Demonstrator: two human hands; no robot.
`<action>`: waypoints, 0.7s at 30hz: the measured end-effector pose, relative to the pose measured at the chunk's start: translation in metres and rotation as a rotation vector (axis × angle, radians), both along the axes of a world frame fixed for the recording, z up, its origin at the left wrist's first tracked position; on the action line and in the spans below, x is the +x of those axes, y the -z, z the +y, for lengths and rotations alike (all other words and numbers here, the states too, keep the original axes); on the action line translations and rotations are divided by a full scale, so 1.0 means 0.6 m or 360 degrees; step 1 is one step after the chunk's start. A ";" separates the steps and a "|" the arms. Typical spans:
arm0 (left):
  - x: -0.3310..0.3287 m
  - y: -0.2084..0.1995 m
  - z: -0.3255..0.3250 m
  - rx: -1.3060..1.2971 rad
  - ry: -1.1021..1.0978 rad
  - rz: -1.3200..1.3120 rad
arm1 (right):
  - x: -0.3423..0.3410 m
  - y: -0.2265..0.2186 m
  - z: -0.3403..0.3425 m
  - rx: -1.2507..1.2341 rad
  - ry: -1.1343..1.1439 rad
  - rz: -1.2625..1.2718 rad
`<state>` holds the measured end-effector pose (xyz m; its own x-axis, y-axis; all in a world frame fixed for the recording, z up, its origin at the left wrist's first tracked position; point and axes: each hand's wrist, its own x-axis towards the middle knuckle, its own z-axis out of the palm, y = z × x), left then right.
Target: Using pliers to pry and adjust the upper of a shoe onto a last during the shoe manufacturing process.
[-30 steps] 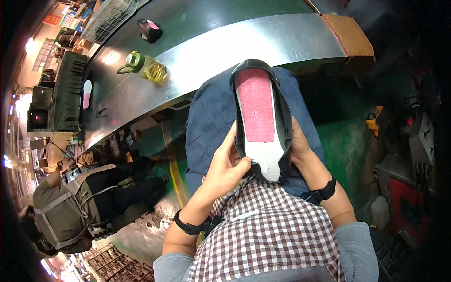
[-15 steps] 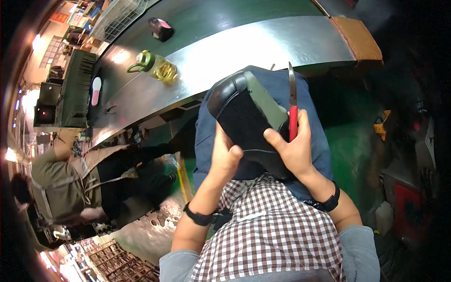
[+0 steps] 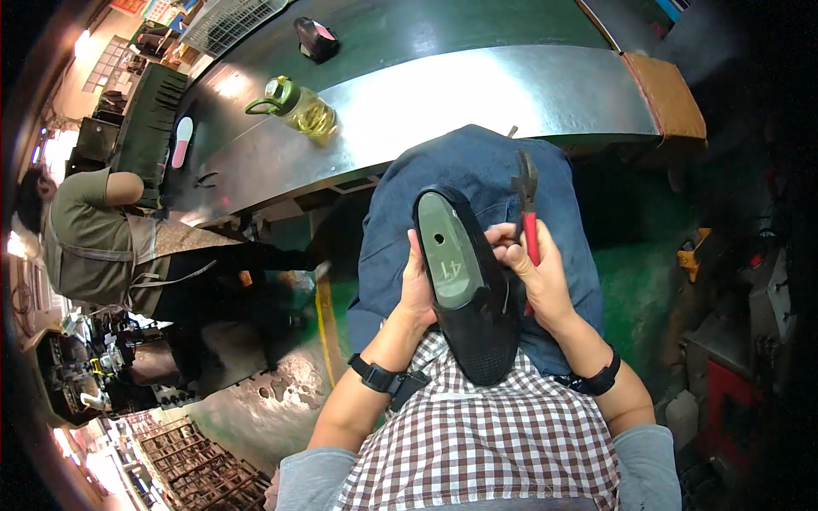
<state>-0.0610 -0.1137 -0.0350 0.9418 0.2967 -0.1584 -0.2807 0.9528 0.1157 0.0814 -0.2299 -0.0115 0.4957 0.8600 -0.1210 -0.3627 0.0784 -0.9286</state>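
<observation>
A black shoe upper (image 3: 487, 345) is stretched over a green shoe last (image 3: 450, 251) above my lap. The last's top, with a small round hole, faces up, and the toe points toward my checked apron. My left hand (image 3: 416, 294) is wrapped round the shoe's left side, thumb along its edge. On the other side, my right hand (image 3: 545, 277) grips red-handled pincers (image 3: 527, 192), their metal jaws pointing away from me. The fingertips of that hand are close to the shoe's right edge; whether they touch it I cannot tell.
A metal-topped bench (image 3: 562, 94) runs ahead of my knees. On it are a green-lidded bottle (image 3: 307, 113), a dark shoe piece (image 3: 316, 41), a pink-and-white insole (image 3: 181, 142) and a wire basket (image 3: 230, 30). At left a person (image 3: 94, 230) in an apron stands by machinery.
The shoe has been turned over and round, so the last's top faces up and the toe points toward me. The pincers stay in my right hand. The person at left has straightened up.
</observation>
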 end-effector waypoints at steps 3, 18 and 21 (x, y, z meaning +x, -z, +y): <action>-0.002 -0.008 0.006 0.0775 0.0031 0.0630 | 0.000 -0.001 0.004 -0.0081 -0.0109 -0.0097; -0.017 -0.099 0.007 0.1645 -0.0189 0.1069 | -0.009 -0.037 0.010 -0.0119 -0.0068 -0.0407; 0.000 -0.120 0.002 0.1705 -0.0181 0.1082 | 0.008 -0.044 0.007 -0.0209 -0.0168 -0.0443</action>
